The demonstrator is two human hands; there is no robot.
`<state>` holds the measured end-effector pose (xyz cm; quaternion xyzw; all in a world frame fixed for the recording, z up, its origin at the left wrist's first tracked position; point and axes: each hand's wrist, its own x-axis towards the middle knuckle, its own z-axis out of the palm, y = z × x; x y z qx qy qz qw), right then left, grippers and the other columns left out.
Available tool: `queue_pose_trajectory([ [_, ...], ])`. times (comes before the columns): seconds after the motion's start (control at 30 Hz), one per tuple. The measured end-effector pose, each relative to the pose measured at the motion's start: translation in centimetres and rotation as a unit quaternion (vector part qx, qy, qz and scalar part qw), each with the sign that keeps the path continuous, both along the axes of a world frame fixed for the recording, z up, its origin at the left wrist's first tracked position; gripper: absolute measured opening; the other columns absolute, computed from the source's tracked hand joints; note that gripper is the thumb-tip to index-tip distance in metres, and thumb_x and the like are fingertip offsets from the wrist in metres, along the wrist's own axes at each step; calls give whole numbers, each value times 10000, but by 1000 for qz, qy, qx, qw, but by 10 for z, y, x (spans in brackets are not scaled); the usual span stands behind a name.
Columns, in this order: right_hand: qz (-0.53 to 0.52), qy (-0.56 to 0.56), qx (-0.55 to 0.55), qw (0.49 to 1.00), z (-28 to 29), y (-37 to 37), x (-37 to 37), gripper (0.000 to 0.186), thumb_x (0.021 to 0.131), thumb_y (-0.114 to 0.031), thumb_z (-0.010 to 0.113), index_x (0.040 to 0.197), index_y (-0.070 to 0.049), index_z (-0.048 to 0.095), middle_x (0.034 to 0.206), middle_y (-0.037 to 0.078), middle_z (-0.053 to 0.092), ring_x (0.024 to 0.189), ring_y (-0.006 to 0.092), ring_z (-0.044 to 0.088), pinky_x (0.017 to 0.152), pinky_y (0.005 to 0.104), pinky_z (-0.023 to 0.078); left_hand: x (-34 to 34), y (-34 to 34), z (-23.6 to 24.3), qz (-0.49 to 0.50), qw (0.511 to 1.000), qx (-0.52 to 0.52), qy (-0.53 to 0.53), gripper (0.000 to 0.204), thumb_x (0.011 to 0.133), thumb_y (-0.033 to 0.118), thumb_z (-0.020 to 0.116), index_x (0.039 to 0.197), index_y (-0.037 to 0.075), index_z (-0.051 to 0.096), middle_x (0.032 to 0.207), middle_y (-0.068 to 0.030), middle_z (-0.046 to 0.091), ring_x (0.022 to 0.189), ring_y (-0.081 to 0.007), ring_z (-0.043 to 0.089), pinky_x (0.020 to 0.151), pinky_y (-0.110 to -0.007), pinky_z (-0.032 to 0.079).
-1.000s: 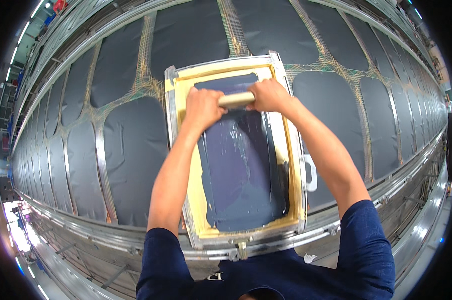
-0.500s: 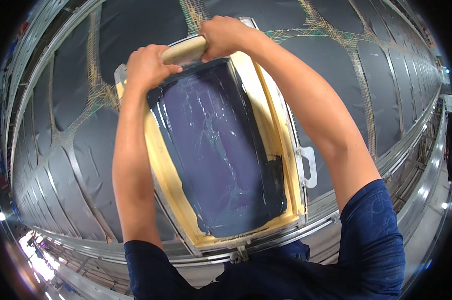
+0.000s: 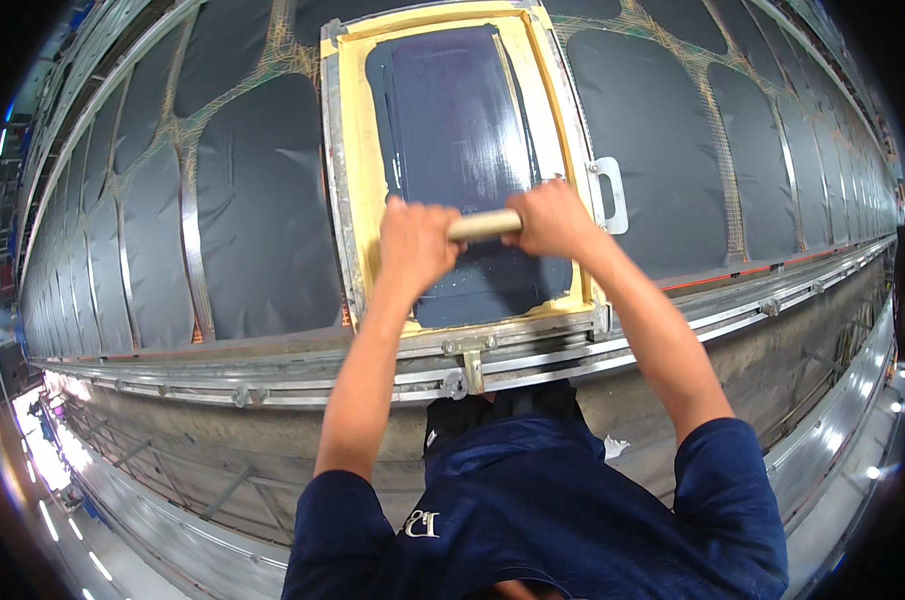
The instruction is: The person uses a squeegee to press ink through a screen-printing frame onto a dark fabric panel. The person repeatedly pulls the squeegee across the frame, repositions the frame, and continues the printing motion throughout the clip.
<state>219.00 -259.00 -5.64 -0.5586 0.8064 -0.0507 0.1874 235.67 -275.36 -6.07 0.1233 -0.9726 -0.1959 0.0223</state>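
Both my hands grip the pale wooden handle of a squeegee (image 3: 485, 226). My left hand (image 3: 418, 243) wraps its left end, and my right hand (image 3: 555, 218) wraps its right end. Under them lies a screen printing frame (image 3: 335, 200) with a metal rim and yellow inner border. Dark blue ink (image 3: 443, 90) covers much of its mesh, smooth and shiny toward the far end. The squeegee sits over the near half of the screen; its blade is hidden beneath the handle and hands.
Dark fabric pieces (image 3: 258, 200) lie in rows along the long table on both sides. A white loop handle (image 3: 608, 195) juts from the frame's right side. Metal rails (image 3: 673, 330) run along the near table edge, and a metal bracket (image 3: 472, 365) sits at the frame's near end.
Both hands have drawn the squeegee from the frame's far end toward me, over its near half. The frame appears farther up in the picture, and the ink behind the squeegee looks smoother.
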Motion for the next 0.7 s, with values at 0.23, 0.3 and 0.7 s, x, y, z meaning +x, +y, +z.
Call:
queue_pose_trajectory([
  [0.23, -87, -194, -196, 957, 15, 37, 29, 428, 789, -363, 846, 1106, -88, 763, 976, 171, 735, 962, 360, 676, 929, 459, 498, 69, 47, 0, 54, 997, -10, 51, 248, 712, 229, 864, 924, 147, 767, 946, -12, 746, 839, -243, 668, 861, -407, 421],
  [0.3, -261, -34, -297, 918, 2, 48, -22, 460, 845, -330, 805, 1229, -92, 722, 1109, 192, 725, 1058, 398, 651, 987, 463, 494, 62, 49, -2, 14, 999, -24, 25, 240, 728, 230, 830, 932, 145, 736, 928, -50, 722, 872, -255, 665, 859, -425, 423],
  [0.7, -463, -74, -266, 842, 6, 44, -59, 276, 956, -298, 714, 908, -33, 652, 718, 144, 686, 614, 198, 588, 606, 397, 470, 103, 44, 8, 32, 997, 8, 65, 398, 645, 136, 812, 1032, 144, 720, 1075, 24, 713, 941, -208, 629, 900, -395, 421],
])
